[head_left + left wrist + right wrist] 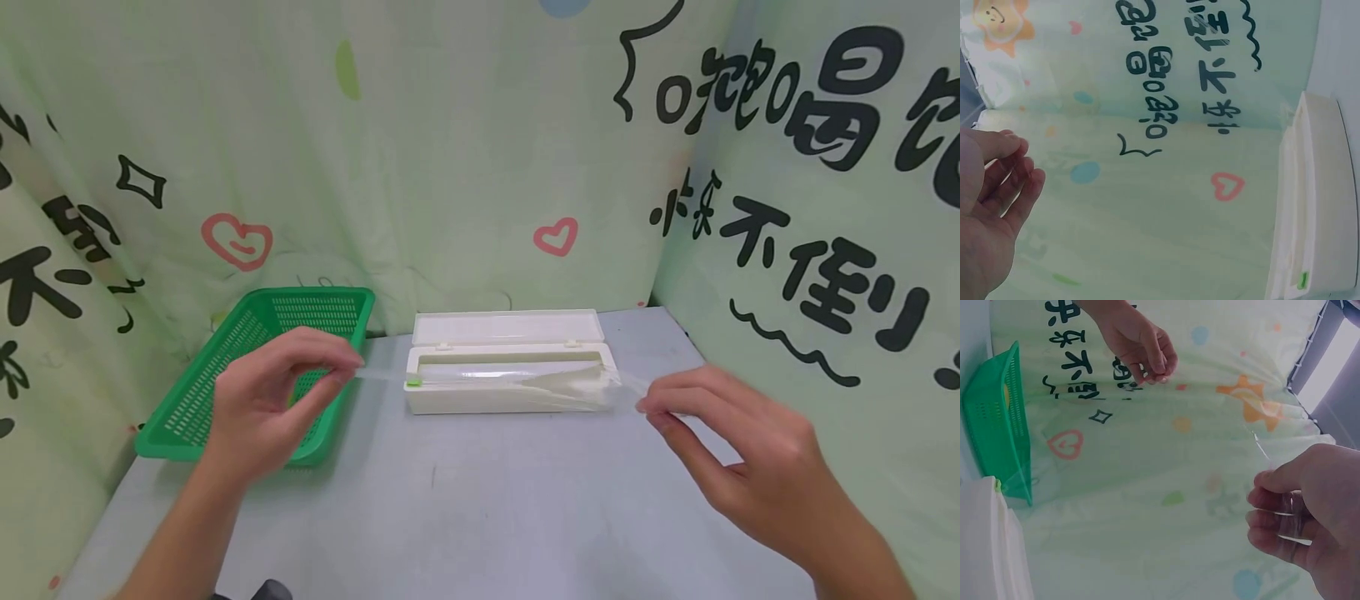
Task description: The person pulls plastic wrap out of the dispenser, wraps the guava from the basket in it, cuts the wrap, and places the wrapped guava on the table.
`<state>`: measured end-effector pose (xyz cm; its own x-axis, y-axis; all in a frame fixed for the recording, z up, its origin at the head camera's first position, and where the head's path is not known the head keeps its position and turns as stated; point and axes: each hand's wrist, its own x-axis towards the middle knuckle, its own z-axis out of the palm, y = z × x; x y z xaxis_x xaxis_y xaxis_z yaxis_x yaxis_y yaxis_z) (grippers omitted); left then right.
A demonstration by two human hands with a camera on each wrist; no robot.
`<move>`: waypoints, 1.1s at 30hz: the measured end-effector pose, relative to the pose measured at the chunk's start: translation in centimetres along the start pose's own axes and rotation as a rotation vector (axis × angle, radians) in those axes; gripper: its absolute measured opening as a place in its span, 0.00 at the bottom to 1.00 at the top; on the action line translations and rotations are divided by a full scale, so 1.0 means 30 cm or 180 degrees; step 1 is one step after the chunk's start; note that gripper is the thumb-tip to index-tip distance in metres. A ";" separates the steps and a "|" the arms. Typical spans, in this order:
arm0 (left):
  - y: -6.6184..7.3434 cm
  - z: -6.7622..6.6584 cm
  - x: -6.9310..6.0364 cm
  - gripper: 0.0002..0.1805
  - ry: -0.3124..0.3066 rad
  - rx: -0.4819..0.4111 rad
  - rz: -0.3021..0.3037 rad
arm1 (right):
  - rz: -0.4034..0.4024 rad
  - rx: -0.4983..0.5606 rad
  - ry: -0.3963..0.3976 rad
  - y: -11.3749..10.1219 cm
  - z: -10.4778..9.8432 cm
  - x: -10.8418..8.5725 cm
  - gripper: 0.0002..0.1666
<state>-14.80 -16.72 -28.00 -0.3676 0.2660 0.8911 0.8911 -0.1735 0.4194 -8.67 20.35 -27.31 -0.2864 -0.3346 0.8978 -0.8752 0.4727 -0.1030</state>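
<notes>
A white cling film dispenser box (495, 402) stands at the back of the table with its lid raised. Clear cling film (570, 385) stretches across the box's front and out toward both hands. My left hand (273, 400), in front of the basket, pinches the film's left end between thumb and fingers. On the right, my right hand (738, 454) pinches the other end; thin film also shows by its fingers in the right wrist view. A green slider (413, 383) sits at the box's left end. Most of the transparent sheet is hard to make out.
A green plastic basket (167, 450) stands at the back left, with something yellow (1006, 397) inside. The pale tabletop (480, 500) extends in front of the box. Printed curtains (450, 167) surround the table. A dark object (272, 590) shows at the bottom edge.
</notes>
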 end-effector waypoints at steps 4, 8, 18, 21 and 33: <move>0.006 0.003 -0.008 0.06 -0.0010 0.0023 -0.0038 | 0.0038 0.0055 -0.0086 -0.005 -0.004 -0.006 0.20; 0.008 0.006 -0.012 0.05 0.0001 0.0013 -0.0060 | 0.0055 0.0105 -0.0105 -0.003 -0.003 -0.007 0.19; -0.009 0.005 -0.017 0.07 -0.0013 0.0111 -0.0158 | 0.0007 0.0094 -0.0061 0.011 0.018 0.006 0.20; -0.018 0.005 -0.019 0.09 -0.0035 0.0154 -0.0215 | 0.0022 0.0014 -0.0047 0.016 0.026 0.013 0.21; -0.078 0.020 -0.054 0.11 -0.0097 0.0161 -0.0465 | 0.0281 -0.0154 -0.0300 0.080 0.040 -0.040 0.22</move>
<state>-16.12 -16.17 -30.53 -0.4867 0.3137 0.8153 0.8413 -0.0830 0.5342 -10.88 20.91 -29.16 -0.3987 -0.3640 0.8418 -0.8258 0.5416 -0.1569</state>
